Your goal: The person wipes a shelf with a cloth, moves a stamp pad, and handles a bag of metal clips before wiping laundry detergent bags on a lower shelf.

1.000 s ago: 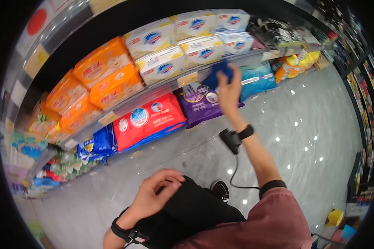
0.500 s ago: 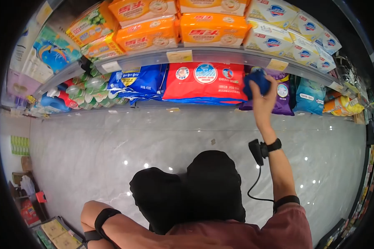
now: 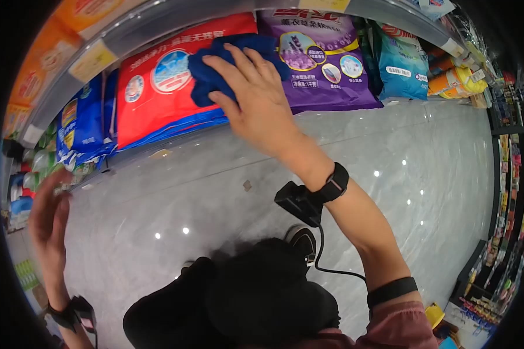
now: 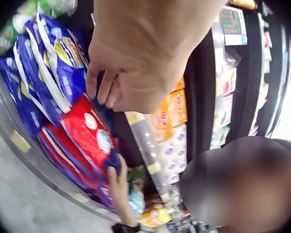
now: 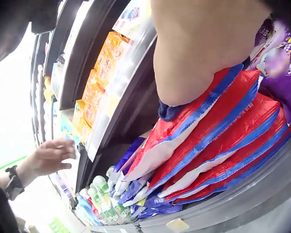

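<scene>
My right hand [image 3: 261,107] lies over a dark blue cloth [image 3: 201,87], its fingers spread and fairly straight, pressing it onto a red detergent bag [image 3: 151,104]. The cloth is bunched under the palm and reaches the purple bag [image 3: 332,87] beside it. In the right wrist view a bit of the cloth [image 5: 169,112] shows below the hand, over a stack of red bags [image 5: 223,131]. Away from the bags, my left hand [image 3: 49,224] hangs in the air at the left with loosely bent fingers, slightly blurred. Nothing shows in it.
Blue bags [image 3: 81,125] stand left of the red ones, with green-and-white bottles [image 5: 104,187] beyond. Teal bags [image 3: 399,64] and orange-yellow bottles [image 3: 457,81] are to the right. A shelf edge with price tags [image 3: 93,61] runs above, carrying orange soap packs [image 3: 43,52].
My right hand has brought the cloth from the purple bag leftward onto the red bag, its fingers now spread. My left hand, last out of sight near the body, has risen at the left.
</scene>
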Demonstrator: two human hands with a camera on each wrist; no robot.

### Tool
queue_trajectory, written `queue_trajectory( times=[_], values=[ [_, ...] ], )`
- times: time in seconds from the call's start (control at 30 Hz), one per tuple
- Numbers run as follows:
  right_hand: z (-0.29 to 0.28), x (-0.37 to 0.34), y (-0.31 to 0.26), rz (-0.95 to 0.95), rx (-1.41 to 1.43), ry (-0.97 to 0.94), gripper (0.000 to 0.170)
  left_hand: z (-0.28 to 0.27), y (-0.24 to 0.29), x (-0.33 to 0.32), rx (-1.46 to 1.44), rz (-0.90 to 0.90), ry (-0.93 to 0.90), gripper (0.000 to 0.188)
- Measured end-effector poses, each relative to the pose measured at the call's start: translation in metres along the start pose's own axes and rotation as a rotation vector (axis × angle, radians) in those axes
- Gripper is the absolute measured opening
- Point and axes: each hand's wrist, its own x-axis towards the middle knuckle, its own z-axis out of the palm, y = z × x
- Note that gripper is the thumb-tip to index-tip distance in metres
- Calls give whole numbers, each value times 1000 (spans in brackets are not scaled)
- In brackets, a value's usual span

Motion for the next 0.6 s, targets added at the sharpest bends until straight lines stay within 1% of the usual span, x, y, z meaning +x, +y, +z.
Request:
queue_trajectory(
  times=[0.03, 0.07, 0.1, 0.17, 0.2, 0.23, 0.3, 0.37, 0.43, 0.47, 0.5, 0.53, 0.6],
  values=[
    [1, -1, 2, -12, 10, 21, 45, 5, -17, 11, 217, 81, 84, 43],
    [3, -2, 2, -10, -6, 29, 45, -1, -45, 17, 453, 189, 86, 57],
    [4, -2, 3, -7, -25, 33, 45, 3, -46, 27, 443, 206, 85, 57],
    [5, -4, 4, -10, -10, 69, 46, 15, -45, 44, 704, 210, 101, 76],
    [4, -4, 4, -13, -26, 69, 46, 17, -62, 48, 734, 195, 62, 92],
    [3, -4, 4, -12, -13, 77, 47, 23, -69, 53, 725, 204, 67, 92],
    [3, -8, 7, -6, 2, 89, 47, 32, -81, 59, 569, 124, 3, 97],
    [5, -10, 10, -31, 39, 96, 48, 44, -82, 62, 588, 138, 24, 99],
    [6, -12, 12, -39, 56, 116, 48, 53, -79, 62, 580, 117, 97, 98],
    [7, -12, 12, -44, 53, 127, 47, 50, -87, 63, 582, 117, 98, 98],
    [7, -13, 13, -49, 49, 138, 47, 45, -102, 65, 647, 150, 97, 97],
    [8, -14, 14, -49, 47, 138, 47, 44, -106, 68, 710, 185, 97, 96],
    [12, -16, 14, -50, 63, 179, 47, 43, -110, 76, 659, 178, 87, 95]
  ],
)
